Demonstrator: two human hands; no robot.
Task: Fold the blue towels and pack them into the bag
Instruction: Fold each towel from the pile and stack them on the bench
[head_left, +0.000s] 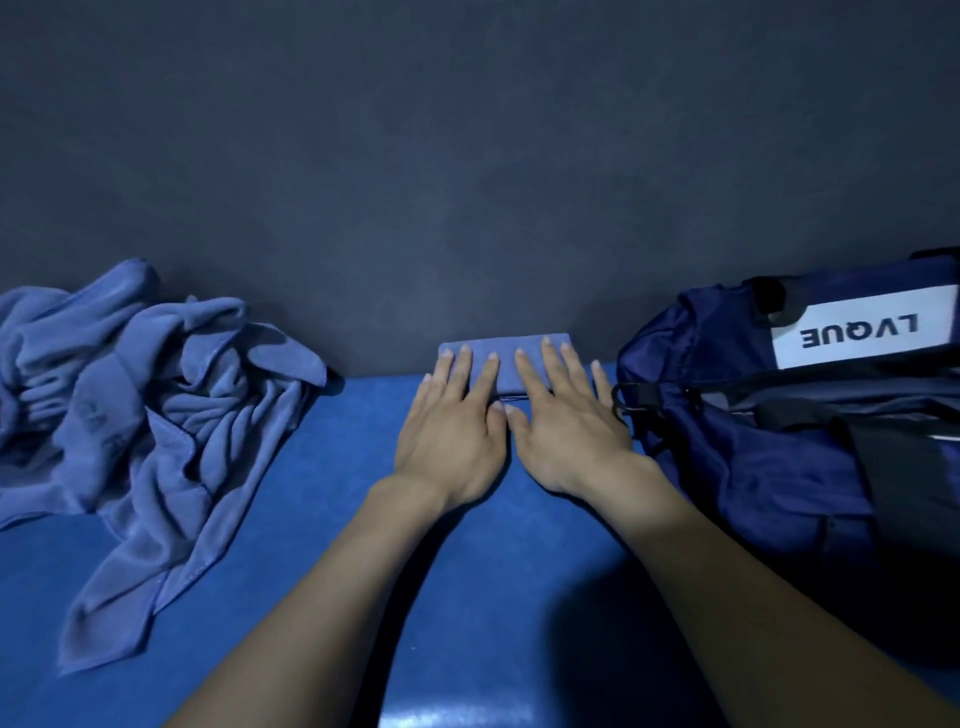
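Blue microfibre, folded into a small flat rectangle, is the folded towel (506, 358); it lies at the far edge of the blue counter (332, 519), right against the dark wall (467, 156). Both hands lie flat on it, side by side, thumbs touching near its front edge; the left hand (451, 431) has straight, slightly spread fingers pressing the left half; the right hand (563, 423) does the same on the right half; neither grips anything, palms down and fingers extended. To the left, well apart, a crumpled heap of unfolded towels (140, 410) sprawls over the counter, one corner trailing toward the near edge. To the right, just beside the right hand, sits the navy bag (779, 431); a white label (862, 327) on it reads LVQUE upside down; black straps cross its side.
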